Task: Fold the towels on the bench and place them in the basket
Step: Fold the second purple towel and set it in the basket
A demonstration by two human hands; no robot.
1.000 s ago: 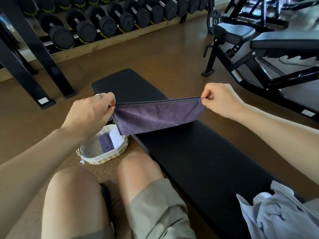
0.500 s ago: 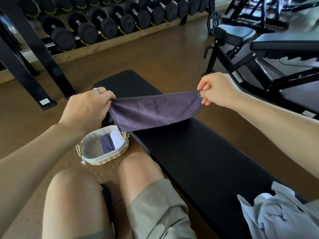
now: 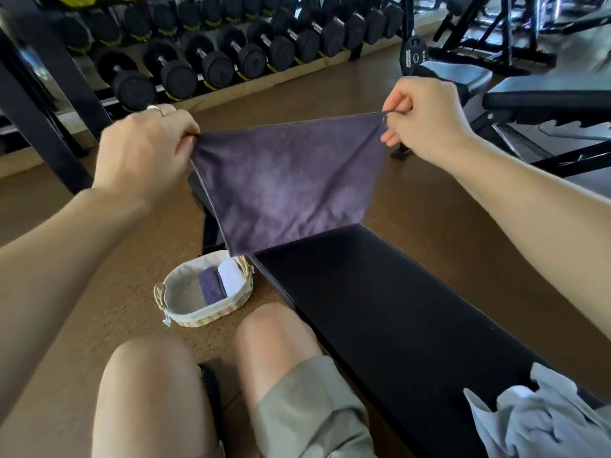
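The black bench point(image 3: 396, 309) runs off the lower right edge, its far end hidden behind the purple towel point(image 3: 287, 186) held taut above it. A crumpled grey towel point(image 3: 542, 421) on the bench's near end is cut off. Left of the bench, the wicker basket point(image 3: 178, 299) holds folded purple and white towels. Beyond it, a weight plate point(image 3: 413, 57) bears unreadable white lettering. The left hand point(image 3: 145, 150) and right hand point(image 3: 426, 117) each pinch a top corner.
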